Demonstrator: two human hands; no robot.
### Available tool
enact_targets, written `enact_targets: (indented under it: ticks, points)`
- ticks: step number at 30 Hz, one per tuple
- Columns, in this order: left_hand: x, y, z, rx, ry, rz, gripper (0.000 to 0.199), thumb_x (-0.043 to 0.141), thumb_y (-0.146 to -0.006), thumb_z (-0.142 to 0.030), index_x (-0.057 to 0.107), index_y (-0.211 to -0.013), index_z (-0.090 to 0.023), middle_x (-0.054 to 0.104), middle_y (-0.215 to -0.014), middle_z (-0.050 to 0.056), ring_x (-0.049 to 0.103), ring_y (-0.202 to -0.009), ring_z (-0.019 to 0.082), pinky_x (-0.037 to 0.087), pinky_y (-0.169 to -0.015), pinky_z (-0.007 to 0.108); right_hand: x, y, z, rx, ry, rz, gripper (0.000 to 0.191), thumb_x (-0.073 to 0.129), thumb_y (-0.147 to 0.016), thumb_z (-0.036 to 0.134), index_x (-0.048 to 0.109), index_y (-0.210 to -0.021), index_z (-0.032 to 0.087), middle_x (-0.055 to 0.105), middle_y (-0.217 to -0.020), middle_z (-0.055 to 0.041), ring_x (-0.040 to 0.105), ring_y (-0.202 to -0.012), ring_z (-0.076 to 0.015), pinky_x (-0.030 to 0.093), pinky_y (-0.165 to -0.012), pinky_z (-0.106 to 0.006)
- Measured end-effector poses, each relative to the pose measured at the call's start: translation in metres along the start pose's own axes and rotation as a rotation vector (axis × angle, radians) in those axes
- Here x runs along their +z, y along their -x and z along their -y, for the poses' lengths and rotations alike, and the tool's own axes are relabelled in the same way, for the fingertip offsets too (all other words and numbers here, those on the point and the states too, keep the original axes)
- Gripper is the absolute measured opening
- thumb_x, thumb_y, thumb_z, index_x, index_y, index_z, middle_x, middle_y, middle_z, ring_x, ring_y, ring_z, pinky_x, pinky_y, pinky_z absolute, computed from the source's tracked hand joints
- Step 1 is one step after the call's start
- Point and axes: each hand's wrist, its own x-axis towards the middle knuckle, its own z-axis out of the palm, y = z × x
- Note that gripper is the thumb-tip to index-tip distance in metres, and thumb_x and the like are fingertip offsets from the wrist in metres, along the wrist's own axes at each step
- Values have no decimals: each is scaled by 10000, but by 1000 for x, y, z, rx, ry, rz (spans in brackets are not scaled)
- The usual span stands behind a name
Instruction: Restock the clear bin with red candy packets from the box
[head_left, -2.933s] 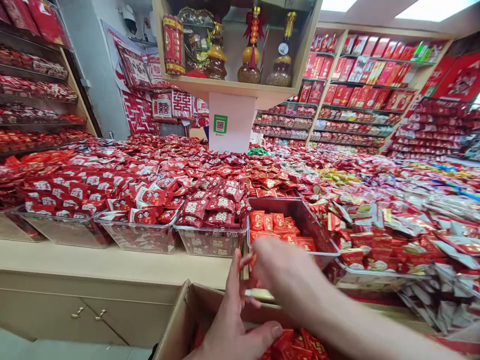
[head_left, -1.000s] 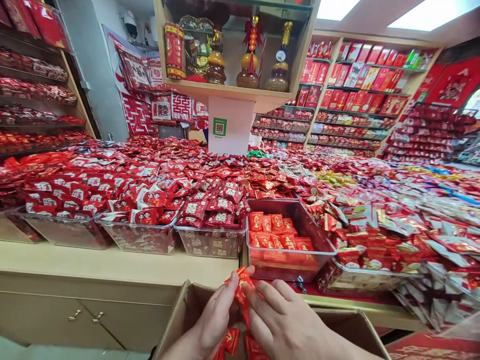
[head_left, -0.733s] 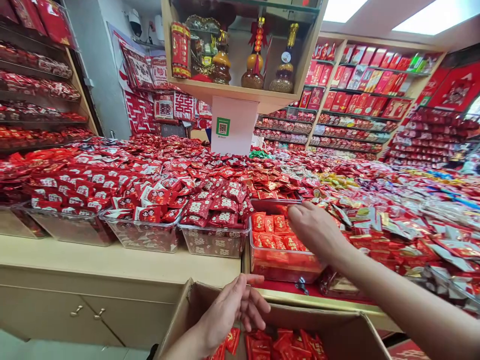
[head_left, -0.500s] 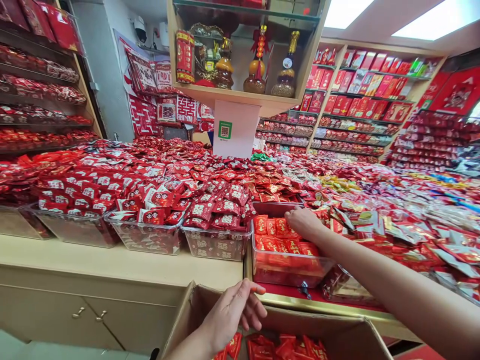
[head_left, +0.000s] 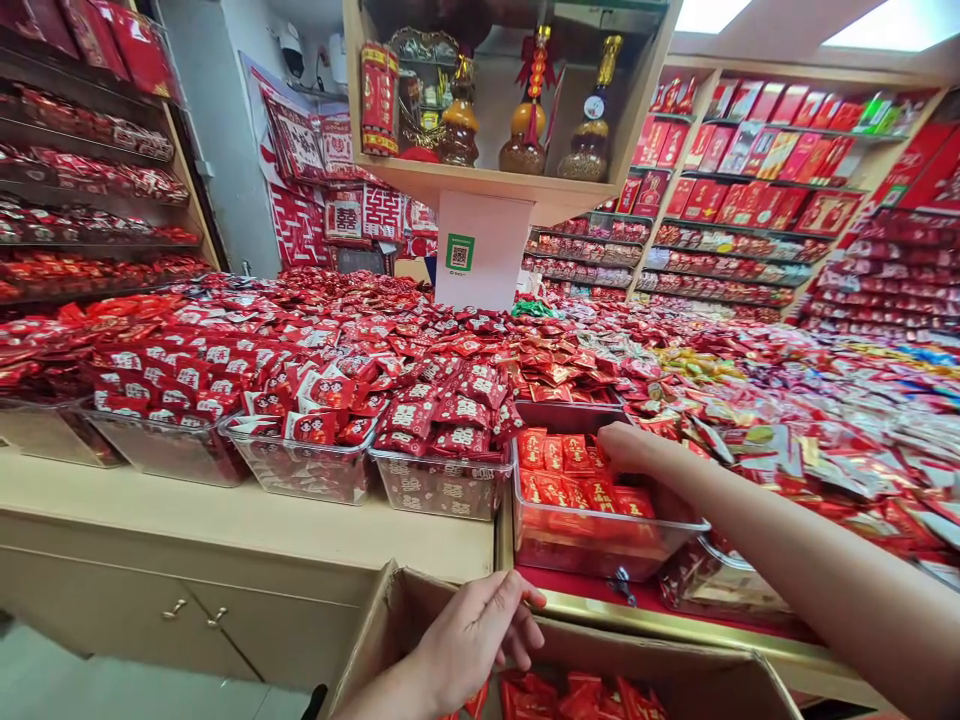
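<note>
My right hand [head_left: 624, 450] reaches into the right rear part of a clear plastic bin [head_left: 592, 535]. Red packets with gold print [head_left: 574, 490] lie in rows in that bin, left of the hand. The fingertips of this hand are hidden, so what they touch does not show. My left hand [head_left: 480, 630] hovers over an open cardboard box [head_left: 637, 650], palm turned right, fingers loosely curved and apart, with nothing in it. More red packets [head_left: 577, 698] lie inside the box, below the left hand.
Clear bins [head_left: 442, 485] heaped with red packets line the cream counter [head_left: 300, 525] on the left. Behind them stand a white post with a QR sign [head_left: 460, 253] and a display cabinet [head_left: 487, 182]. A small dark object [head_left: 622, 587] sits by the bin's front.
My right hand has dipped slightly lower at the back of the bin, and its fingers are now less visible. The view has shifted a little. My left hand keeps nearly the same pose.
</note>
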Motion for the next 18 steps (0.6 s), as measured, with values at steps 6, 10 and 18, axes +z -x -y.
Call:
enact_targets:
  ticks: [6, 10, 18]
  points:
    - [-1, -1, 5, -11, -6, -1, 440, 310, -808, -503, 529, -873, -127, 593, -699, 40, 535, -538, 101, 326, -503, 217, 1, -4, 5, 16, 50, -64, 194, 613, -582, 146, 664, -761, 92, 650, -837, -147, 589, -795, -239, 439, -668, -252]
    - [-1, -1, 6, -3, 3, 10, 423, 320, -810, -493, 525, -859, -126, 581, -686, 31, 527, -520, 95, 340, -501, 218, 7, -5, 6, -8, 50, -123, 201, 476, -687, 64, 646, -789, 95, 644, -849, -136, 576, -826, -214, 417, -717, -245]
    - [-3, -3, 5, -19, -47, 19, 431, 300, -820, -489, 525, -866, -124, 584, -677, 25, 531, -491, 82, 311, -473, 196, 2, 8, 11, 8, -116, -121, 215, 476, -614, 42, 608, -772, 106, 630, -809, -108, 572, -758, -182, 396, -592, -207]
